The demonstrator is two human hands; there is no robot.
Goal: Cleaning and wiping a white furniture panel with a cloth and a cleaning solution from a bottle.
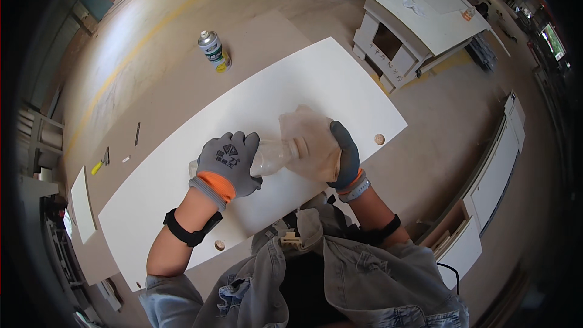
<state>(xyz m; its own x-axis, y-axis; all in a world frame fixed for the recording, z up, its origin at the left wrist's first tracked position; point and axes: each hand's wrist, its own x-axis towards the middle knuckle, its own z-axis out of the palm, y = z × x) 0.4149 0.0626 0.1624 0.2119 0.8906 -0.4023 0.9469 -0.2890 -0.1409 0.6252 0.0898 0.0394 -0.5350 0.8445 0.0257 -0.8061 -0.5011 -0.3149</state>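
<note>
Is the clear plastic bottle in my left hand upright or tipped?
Tipped: the clear plastic bottle lies sideways in your gray-gloved left hand, its narrow neck pointing right, toward the blurred tan sheet.

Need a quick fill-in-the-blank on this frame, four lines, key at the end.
1. The left hand holds a clear plastic ____.
2. The right hand, which holds a thin tan sheet, wears a dark glove with bright ____ at the wrist.
3. The large panel beneath both hands is coloured ____.
4. The small hand tool lying left of that panel has a handle coloured ____.

Missing words: bottle; orange; white; yellow.
</note>
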